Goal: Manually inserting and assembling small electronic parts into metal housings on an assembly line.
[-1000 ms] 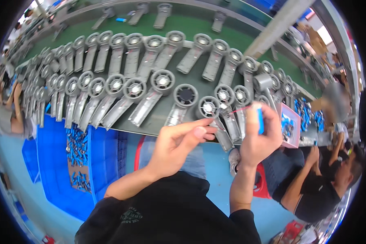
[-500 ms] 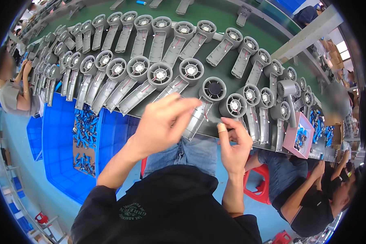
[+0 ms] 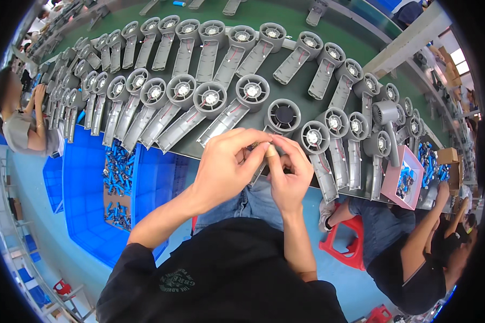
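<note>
My left hand [image 3: 226, 161] and my right hand [image 3: 290, 175] meet fingertip to fingertip above the table's near edge. Both are closed in a pinch around a small part that I cannot make out; the fingers cover most of it. A tan wrap [image 3: 272, 152] sits on my right thumb. Just beyond the fingers lies a grey handheld fan housing [image 3: 299, 123] with a dark hub, its handle mostly hidden by my hands. To its left rests another fan housing with a pale hub [image 3: 237, 114], and on its right lies one more [image 3: 323, 167].
Rows of similar grey fan housings [image 3: 186, 51] cover the dark green table. A pink box [image 3: 389, 183] with blue cylindrical cells stands at right, near a co-worker [image 3: 409, 269] by a red stool [image 3: 337, 252]. Blue bins [image 3: 81, 215] stand at lower left; another person [image 3: 24, 126] works at far left.
My hands have come together from apart, the right moving left and the left shifting slightly right, and both now pinch at one spot. The co-worker's arm at right has reached forward.
</note>
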Action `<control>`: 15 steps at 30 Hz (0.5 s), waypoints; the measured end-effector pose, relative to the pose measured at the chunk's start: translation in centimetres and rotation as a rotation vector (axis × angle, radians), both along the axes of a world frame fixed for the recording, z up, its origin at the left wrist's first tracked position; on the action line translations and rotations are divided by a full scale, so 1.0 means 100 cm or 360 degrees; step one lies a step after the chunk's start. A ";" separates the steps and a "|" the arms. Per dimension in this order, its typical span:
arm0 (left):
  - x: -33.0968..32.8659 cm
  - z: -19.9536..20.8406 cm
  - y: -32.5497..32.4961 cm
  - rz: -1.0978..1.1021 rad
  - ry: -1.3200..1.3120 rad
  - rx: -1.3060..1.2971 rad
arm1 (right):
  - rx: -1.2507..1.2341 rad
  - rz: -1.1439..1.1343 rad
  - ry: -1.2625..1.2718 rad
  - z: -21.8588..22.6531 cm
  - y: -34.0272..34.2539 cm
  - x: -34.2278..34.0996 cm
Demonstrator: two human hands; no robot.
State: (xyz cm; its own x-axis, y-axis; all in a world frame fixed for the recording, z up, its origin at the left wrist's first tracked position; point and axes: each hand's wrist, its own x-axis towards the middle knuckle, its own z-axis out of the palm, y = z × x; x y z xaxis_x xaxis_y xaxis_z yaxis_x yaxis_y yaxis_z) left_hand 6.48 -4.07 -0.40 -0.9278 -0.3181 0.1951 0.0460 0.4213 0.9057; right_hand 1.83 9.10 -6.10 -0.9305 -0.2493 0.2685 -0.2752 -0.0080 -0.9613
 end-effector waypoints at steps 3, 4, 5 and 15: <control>0.003 -0.004 -0.004 -0.0006 -0.0039 -0.0127 | 0.0035 0.0097 0.0138 -0.001 -0.002 -0.007; 0.005 -0.008 -0.005 0.0040 0.0015 -0.0262 | 0.0003 0.0095 0.0062 0.001 -0.004 -0.008; 0.007 -0.010 -0.005 0.0084 0.0069 -0.0397 | -0.0008 0.0092 0.0055 0.002 -0.005 -0.008; 0.014 -0.024 -0.008 0.0003 -0.0028 0.0049 | -0.0024 0.0016 0.0064 -0.001 -0.007 -0.008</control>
